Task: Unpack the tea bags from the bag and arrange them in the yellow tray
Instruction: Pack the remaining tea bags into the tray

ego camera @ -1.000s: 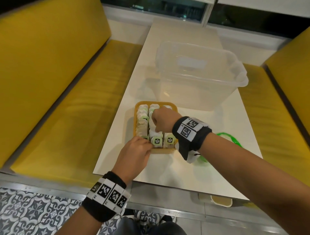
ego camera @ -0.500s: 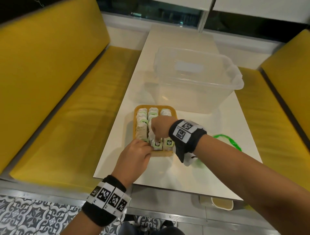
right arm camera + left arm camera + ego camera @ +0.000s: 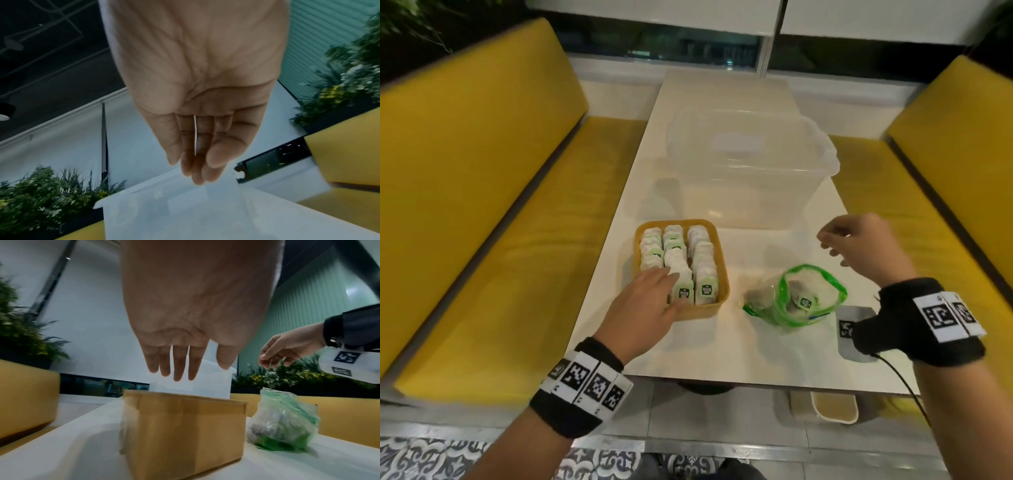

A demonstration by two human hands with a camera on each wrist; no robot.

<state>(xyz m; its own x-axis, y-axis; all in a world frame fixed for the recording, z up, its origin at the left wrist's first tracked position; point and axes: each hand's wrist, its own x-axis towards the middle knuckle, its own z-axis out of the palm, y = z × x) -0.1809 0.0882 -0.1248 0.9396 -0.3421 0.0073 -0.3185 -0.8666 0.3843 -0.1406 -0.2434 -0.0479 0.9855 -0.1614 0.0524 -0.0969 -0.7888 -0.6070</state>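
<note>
**Tray nearly full, bag still holding stock**

Yellow upholstered seating flanks a narrow white bench [image 3: 739,342] under a dark window, with patterned tiles visible on the floor below its near edge. Toward the far end of the bench a large clear plastic tub [image 3: 750,164] is set, with nothing to be made out in it. Just in front of the tub, by the left edge, the yellow tray [image 3: 723,274] is placed; three rows of tea bags [image 3: 674,255] are packed upright in it. To the right of the tray, apart from it and near the front edge, the green-and-clear bag [image 3: 799,294] lies slumped with its mouth open, and at least one more sachet is seen inside.

The left hand [image 3: 643,308] is laid over the tray's near left corner, fingers straight and slightly spread, touching the nearest sachets; nothing is gripped. The right hand [image 3: 859,245] is held above the bench between tub and bag, fingers loosely relaxed and empty.

The step in hand is judged to be the return for another sachet while the rows are steadied. For the next move, the right hand would need to be lowered into the bag's mouth and one sachet pinched without the limp plastic being dragged along.

Green tags on the front sachets carry dark lettering, but the wording cannot be read with certainty. Black-and-white coded markers are worn on both wristbands.
</note>
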